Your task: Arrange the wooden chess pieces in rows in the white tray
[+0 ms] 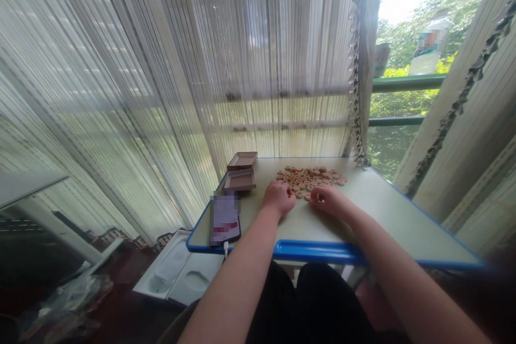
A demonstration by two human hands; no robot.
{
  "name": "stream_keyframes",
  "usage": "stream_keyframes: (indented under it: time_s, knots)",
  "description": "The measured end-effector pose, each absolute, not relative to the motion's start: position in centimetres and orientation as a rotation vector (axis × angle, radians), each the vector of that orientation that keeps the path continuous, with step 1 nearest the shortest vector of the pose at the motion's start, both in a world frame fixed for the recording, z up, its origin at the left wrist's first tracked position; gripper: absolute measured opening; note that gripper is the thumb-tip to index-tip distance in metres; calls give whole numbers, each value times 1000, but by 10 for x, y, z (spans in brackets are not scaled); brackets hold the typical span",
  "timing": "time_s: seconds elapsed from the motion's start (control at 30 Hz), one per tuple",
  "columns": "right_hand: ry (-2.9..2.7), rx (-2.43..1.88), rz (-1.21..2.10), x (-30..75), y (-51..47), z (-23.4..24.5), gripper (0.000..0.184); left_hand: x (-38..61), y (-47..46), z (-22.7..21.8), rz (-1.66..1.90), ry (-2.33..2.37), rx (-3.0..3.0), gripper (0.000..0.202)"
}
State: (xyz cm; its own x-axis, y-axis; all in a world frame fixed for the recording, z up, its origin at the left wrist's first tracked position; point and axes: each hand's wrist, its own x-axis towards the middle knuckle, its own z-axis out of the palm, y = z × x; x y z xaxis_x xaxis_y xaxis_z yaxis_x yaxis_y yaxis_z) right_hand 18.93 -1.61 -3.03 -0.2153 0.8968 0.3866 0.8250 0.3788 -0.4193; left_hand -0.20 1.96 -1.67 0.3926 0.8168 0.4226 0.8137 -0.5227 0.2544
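Observation:
A loose pile of round wooden Chinese chess pieces (308, 177) lies spread on the pale table (382, 215), some with red markings. At the pile's near left edge, my left hand (279, 197) is closed, its fingers curled; whatever it may hold is hidden. My right hand (331, 202) rests at the near edge with thumb and fingers curled into a pinch. Its fingertips are on a single chess piece (307, 196). A small gap with a few pieces separates the two hands.
Two shallow brown box halves (240, 180) stand at the table's back left. Nearer lies a phone (224, 217) with a white cable (226, 249). The table has a blue rim (318, 249). An open white box (173, 269) sits lower left. Curtains (282, 54) hang behind.

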Motion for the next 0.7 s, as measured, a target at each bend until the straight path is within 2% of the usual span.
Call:
stream_keyframes:
  time_s: [0.23,0.4,0.57,0.7]
  knots:
    - [-2073,-1402,241,189,-19,-28,17,-2,17,-13,723,1541,2622,17]
    - [-2003,-1482,136,190,-22,-23,22,-2,13,-12,575,1584,2632,36]
    - [-2007,-1470,116,190,-22,-21,19,-2,14,-14,591,1530,2683,25]
    - [-2016,-1487,110,189,-22,-21,19,-2,14,-14,629,1483,2631,27]
